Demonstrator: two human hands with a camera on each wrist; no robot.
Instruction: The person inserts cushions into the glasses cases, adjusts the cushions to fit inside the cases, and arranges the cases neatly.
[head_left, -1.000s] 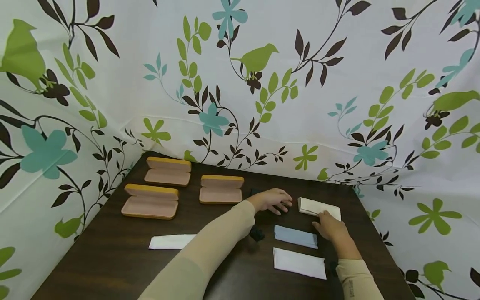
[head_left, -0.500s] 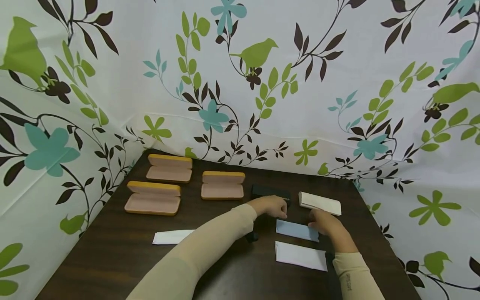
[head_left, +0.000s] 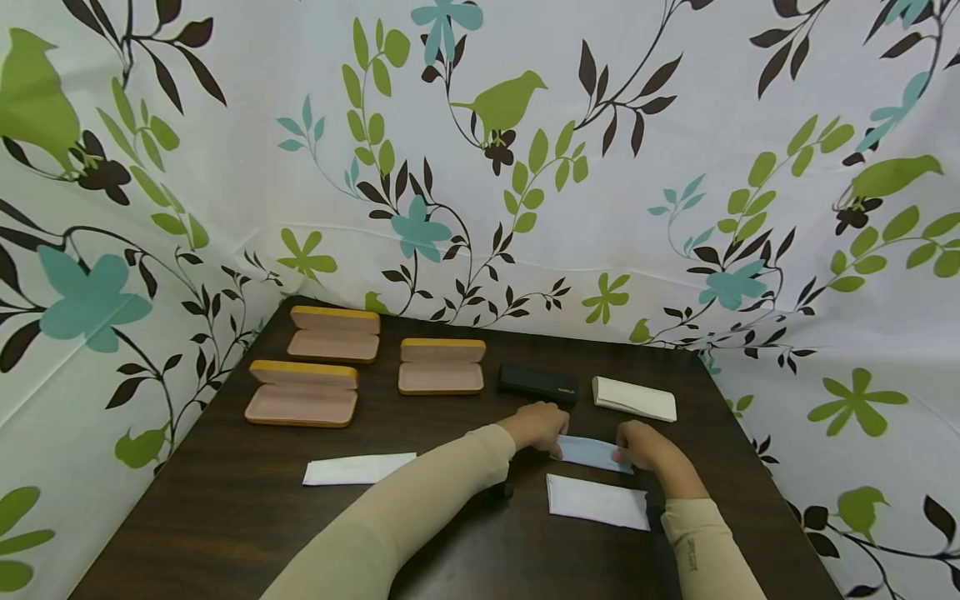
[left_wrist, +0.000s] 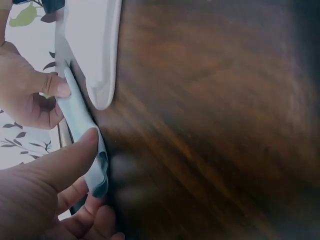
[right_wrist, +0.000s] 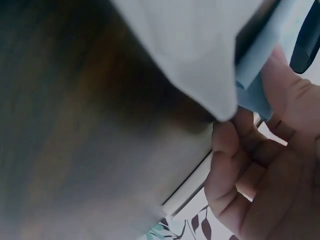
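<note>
Left hand [head_left: 538, 425] and right hand [head_left: 651, 447] each pinch one end of the folded light-blue rectangular cloth [head_left: 589, 452], just beyond the folded white rectangular cloth [head_left: 597, 502]; gripping both ends presumably secures the folds.

The grip of the left hand [head_left: 538, 427] and right hand [head_left: 651, 448] on the blue cloth [head_left: 588, 452] is viewed in the head view from behind and above, well back, facing forward and down. In the left wrist view it is seen close up, the patterned backdrop [head_left: 480, 208] turned to the left; in the right wrist view, equally near, the backdrop is turned toward the bottom. The blue cloth and the white cloth [head_left: 597, 502] beside the grip are shared by both wrist views.
</note>
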